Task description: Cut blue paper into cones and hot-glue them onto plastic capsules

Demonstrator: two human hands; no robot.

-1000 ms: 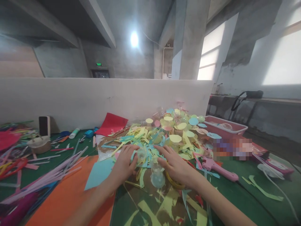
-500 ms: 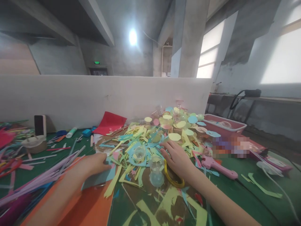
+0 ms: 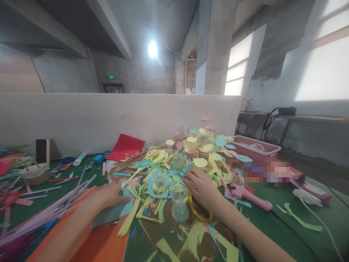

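Note:
My left hand (image 3: 110,196) lies over a blue paper piece (image 3: 109,214) on the orange sheets (image 3: 106,242), thumb apart from the other fingers. My right hand (image 3: 200,187) rests at the edge of the scrap pile, fingers spread over a yellow ring-shaped object (image 3: 197,213), probably a scissor or tape handle; it partly hides it. Between the hands stand clear plastic cups (image 3: 180,211), and another round clear piece (image 3: 160,182) sits on blue paper. Yellow and blue paper strips (image 3: 158,160) surround them. Whether the left fingers press the blue paper is unclear.
A pink glue gun (image 3: 252,197) with a cord lies right of my right hand. Behind it is a pink basket (image 3: 256,153). At left are lilac strips (image 3: 54,207), a tub (image 3: 35,174) and a phone (image 3: 43,151). Red paper (image 3: 127,146) lies before the white partition (image 3: 109,116).
The view has shifted slightly, so the scene sits a little lower and further left. My left thumb and fingers look more spread over the blue paper; my right hand stays by the yellow ring.

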